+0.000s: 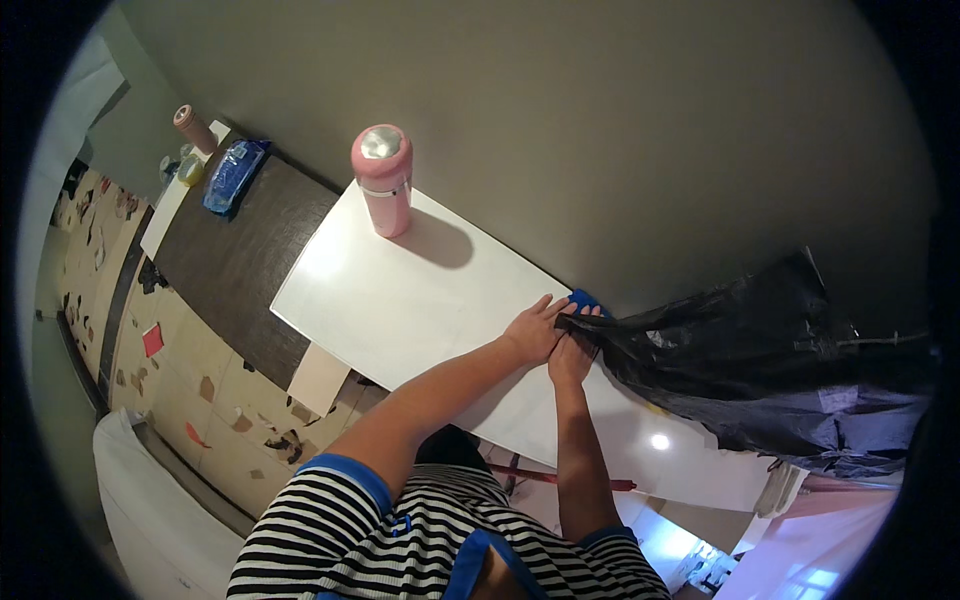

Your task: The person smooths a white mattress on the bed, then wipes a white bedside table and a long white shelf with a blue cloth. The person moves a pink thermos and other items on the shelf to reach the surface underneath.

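My left hand (534, 330) rests flat on the white tabletop (442, 315), its fingers pointing towards the wall and their tips near a small blue cloth (587, 301). Close against it, my right hand (571, 361) reaches the same far edge. Its fingertips show on top of the blue cloth, but a dark corner of a black plastic sheet or bag (697, 367) covers its middle. Whether the right fingers grip the cloth cannot be seen. The black plastic spreads from my hands over the table's right part.
A pink insulated bottle (385, 184) stands upright on the tabletop's left part. Beyond lies a dark brown surface (255, 262) with a blue plastic packet (234, 176), a roll of tape (190, 171) and another pink bottle (195, 131). Scraps litter the tiled floor (191, 341). A grey wall (600, 150) borders the table.
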Action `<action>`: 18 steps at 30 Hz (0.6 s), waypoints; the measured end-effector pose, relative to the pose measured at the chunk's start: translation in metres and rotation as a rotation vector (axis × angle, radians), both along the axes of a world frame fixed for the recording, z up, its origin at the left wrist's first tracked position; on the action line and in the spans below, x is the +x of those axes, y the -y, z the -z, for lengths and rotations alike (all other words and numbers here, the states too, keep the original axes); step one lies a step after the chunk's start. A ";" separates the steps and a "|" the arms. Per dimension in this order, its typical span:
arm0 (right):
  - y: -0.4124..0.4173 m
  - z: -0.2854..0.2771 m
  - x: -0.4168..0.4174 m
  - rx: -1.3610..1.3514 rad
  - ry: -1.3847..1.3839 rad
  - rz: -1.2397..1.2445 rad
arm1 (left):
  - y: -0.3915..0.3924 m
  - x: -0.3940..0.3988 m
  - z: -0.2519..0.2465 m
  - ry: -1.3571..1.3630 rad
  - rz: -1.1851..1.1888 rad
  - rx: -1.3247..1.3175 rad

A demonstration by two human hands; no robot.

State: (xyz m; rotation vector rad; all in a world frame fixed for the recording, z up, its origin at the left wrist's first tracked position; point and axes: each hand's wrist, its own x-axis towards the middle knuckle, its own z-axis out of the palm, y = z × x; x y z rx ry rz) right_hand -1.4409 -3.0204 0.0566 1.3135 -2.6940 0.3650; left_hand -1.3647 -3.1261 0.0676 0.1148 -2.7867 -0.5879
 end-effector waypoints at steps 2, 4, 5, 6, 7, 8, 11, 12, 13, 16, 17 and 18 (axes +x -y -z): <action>-0.003 0.007 -0.002 0.001 0.041 0.014 | 0.000 0.008 -0.002 0.012 0.008 0.047; -0.006 -0.010 0.017 0.093 0.184 -0.036 | 0.000 0.024 -0.005 0.023 0.010 0.071; -0.009 -0.017 0.032 0.139 0.259 -0.068 | -0.003 0.042 -0.005 0.034 0.005 0.075; -0.018 -0.018 0.050 0.118 0.239 -0.058 | -0.007 0.059 -0.009 0.041 0.008 0.079; -0.025 -0.019 0.068 0.095 0.219 -0.050 | -0.010 0.077 -0.015 0.027 0.022 0.103; -0.027 -0.026 0.085 0.098 0.259 -0.063 | -0.011 0.097 -0.020 0.015 0.033 0.126; -0.019 -0.034 0.120 0.102 0.313 -0.119 | -0.012 0.137 -0.020 0.105 -0.017 0.086; -0.010 -0.034 0.120 0.125 0.315 -0.131 | -0.007 0.139 -0.022 0.111 -0.049 0.132; 0.003 -0.038 0.116 0.111 0.301 -0.163 | 0.002 0.136 -0.021 0.092 -0.083 0.127; 0.048 -0.030 0.090 0.083 0.239 -0.160 | 0.037 0.109 -0.014 0.047 -0.165 0.073; 0.065 -0.026 0.080 0.067 0.205 -0.161 | 0.052 0.099 -0.013 0.045 -0.189 0.026; 0.079 -0.023 0.069 0.043 0.184 -0.159 | 0.064 0.087 -0.011 0.019 -0.198 0.000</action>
